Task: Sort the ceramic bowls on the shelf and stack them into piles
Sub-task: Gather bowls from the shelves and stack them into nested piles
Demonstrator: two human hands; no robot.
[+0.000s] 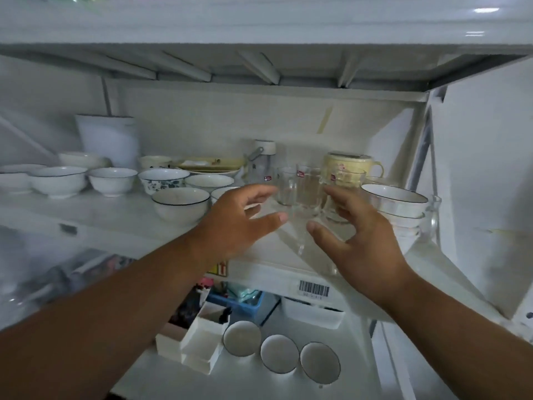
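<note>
Your left hand [236, 220] and right hand [354, 235] both reach toward the cluster of clear glasses [305, 194] near the front edge of the shelf [95, 209], right of middle. On each hand the fingers are spread wide and hold nothing; the left fingertips appear to touch or nearly touch the nearest glass, but motion blur leaves contact uncertain.

Judgement: the step in hand looks like shifting the glasses aside to free room for stacking. Close both hands round the outer glasses together, keep them upright, and slide rather than lift, since glass on a smooth shelf tips easily.

Task items, left to right along the shelf:
1. At the left end, white bowls [59, 180] stand singly in a loose row, unstacked.
2. Toward the middle, a blue-patterned bowl [163, 180] sits behind a dark-rimmed bowl [181, 203], which stands nearest the front edge, just beside your left hand.
3. At the right end, a stack of dark-rimmed bowls [395, 207] is already formed, just beside your right hand.

Obstructions and surroundings:
- A white bucket [111, 140] stands at the back left.
- A clear bottle with a white cap [261, 163] stands behind the glasses.
- A yellow mug [350, 168] stands at the back right.
- A glass mug [432, 212] stands against the stack's right side; mind it if you move glasses rightward.
- 3 round dishes [279, 353] lie on the lower shelf.
</note>
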